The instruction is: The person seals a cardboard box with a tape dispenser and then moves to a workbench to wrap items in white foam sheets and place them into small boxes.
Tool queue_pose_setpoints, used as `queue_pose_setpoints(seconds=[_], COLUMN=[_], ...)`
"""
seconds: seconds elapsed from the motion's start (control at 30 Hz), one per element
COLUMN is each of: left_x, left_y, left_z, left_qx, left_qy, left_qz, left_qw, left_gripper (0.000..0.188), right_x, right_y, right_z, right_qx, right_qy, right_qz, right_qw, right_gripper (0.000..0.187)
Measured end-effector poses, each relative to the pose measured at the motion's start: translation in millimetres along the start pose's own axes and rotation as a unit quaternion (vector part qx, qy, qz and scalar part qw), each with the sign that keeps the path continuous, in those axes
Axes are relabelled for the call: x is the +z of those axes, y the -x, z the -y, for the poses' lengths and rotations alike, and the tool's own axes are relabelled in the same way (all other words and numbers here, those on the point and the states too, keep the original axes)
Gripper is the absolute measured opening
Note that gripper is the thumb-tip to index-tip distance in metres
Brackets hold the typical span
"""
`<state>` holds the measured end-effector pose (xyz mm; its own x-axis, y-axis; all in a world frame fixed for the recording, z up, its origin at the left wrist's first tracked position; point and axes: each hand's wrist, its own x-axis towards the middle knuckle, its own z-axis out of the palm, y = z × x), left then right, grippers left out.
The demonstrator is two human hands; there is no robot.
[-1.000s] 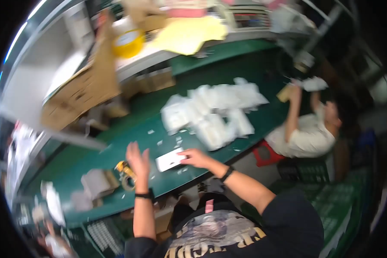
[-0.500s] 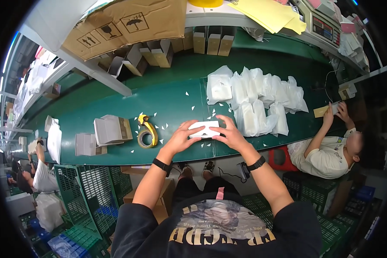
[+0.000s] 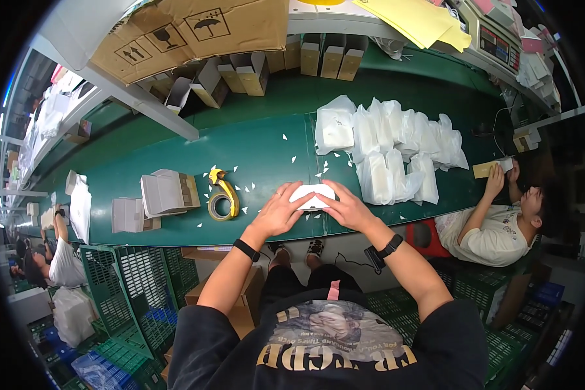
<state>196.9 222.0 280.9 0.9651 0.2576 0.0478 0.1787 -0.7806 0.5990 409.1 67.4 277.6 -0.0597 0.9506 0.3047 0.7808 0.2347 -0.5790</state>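
A small white box (image 3: 314,192) sits between my two hands near the front edge of the green table (image 3: 266,156). My left hand (image 3: 278,211) closes on its left end, the thumb along the near side. My right hand (image 3: 349,207) grips the right end the same way, so the fingers cover both ends. Little white paper scraps (image 3: 293,159) lie around the hands. To the left is a yellow tape dispenser (image 3: 225,196) with a roll of tape. Several white items in translucent bags (image 3: 374,179) lie just to the right.
Open grey-and-brown cartons (image 3: 170,195) stand at the left. More narrow boxes (image 3: 311,57) line the back, under a shelf with a large cardboard box (image 3: 195,36). A co-worker (image 3: 494,224) at the right handles a yellowish box (image 3: 484,169). Green crates (image 3: 136,286) stand below the table.
Both hands have drawn closer together over the white box, my thumbs moving inward along its near side. The co-worker at the right has shifted their hands and head.
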Motion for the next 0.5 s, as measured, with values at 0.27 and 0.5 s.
queue_pose_setpoints(seconds=[0.27,0.5], left_x=[11,22], left_y=[-2,-6], left_z=[5,-1], left_qx=[0.050,0.054], left_qy=[-0.183,-0.231], left_qz=[-0.015,-0.044], left_qw=[0.982,0.970], left_gripper=[0.062,0.068], right_x=[11,5], right_y=[-2,0], right_z=[3,-9], right_qx=[0.002,-0.033], right_qy=[0.033,0.189], right_qz=[-0.014,0.036], right_qw=[0.999,0.981], right_gripper=[0.048,0.053])
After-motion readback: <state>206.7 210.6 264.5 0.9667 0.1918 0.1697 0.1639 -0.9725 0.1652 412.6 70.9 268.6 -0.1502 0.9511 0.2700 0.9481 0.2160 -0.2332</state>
